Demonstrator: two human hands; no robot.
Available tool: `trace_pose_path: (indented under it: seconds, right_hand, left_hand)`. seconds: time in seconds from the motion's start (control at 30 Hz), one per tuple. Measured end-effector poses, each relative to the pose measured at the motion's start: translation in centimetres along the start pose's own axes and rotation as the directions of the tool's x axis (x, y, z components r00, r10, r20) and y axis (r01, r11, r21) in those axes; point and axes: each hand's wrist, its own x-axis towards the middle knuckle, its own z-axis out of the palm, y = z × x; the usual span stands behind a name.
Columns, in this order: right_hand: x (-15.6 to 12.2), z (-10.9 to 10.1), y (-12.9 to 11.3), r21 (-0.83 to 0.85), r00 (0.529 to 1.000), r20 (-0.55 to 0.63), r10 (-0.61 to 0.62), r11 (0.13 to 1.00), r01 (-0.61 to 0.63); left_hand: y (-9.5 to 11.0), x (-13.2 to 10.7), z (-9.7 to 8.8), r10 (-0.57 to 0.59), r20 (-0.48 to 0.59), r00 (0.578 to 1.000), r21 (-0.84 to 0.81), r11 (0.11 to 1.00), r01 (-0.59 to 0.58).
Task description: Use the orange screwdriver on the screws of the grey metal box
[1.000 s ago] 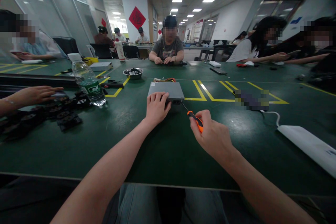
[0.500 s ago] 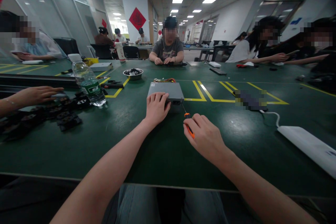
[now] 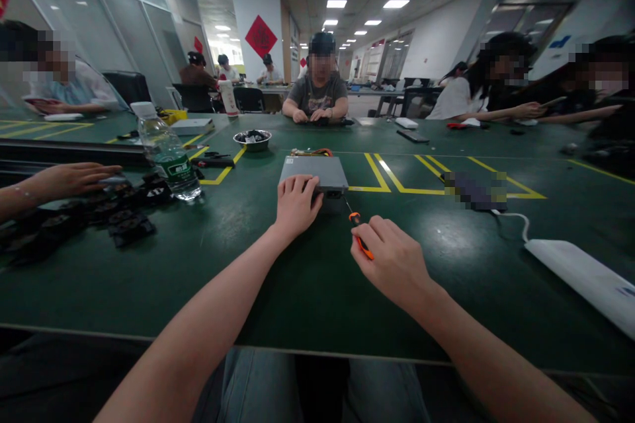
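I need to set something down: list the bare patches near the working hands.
Bare green tabletop: between the left forearm and right forearm, this side of the grey metal box; between right forearm and long white slab. Crowded: left side, with another person's hand, jumbled black parts and clear green-labelled plastic bottle.

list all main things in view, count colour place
flat metal box: 1, grey, centre
slim screwdriver: 1, orange/black, centre
labelled plastic bottle: 1, clear, left
round metal bowl: 1, silver, left
small parts: uncounted, black, left
oblong slab: 1, white, right
blurred object: 1, dark, right
tall cup: 1, white, back
wall diamonds: several, red, background
seated people: several, mixed clothing, around
long table: 1, green, foreground
left hand: 1, bare, on box
right hand: 1, bare, on screwdriver
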Motion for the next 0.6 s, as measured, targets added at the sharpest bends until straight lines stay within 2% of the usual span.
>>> trace_pose_path:
  seconds: [0.27,0.4,0.6]
  right_hand:
    - [0.0,0.4,-0.7,-0.099,0.973,0.085,-0.213,0.970,0.221]
    - [0.1,0.5,-0.2,-0.052,0.982,0.065,-0.178,0.982,0.181]
    - [0.1,0.0,0.3,0.019,0.985,-0.106,-0.133,0.990,0.136]
  left_hand:
    - [0.0,0.0,0.0,0.000,-0.003,1.000,-0.004,1.000,0.000]
    - [0.0,0.1,0.0,0.000,-0.007,1.000,0.001,1.000,0.000]
    - [0.1,0.0,-0.2,-0.003,0.003,1.000,-0.005,1.000,0.003]
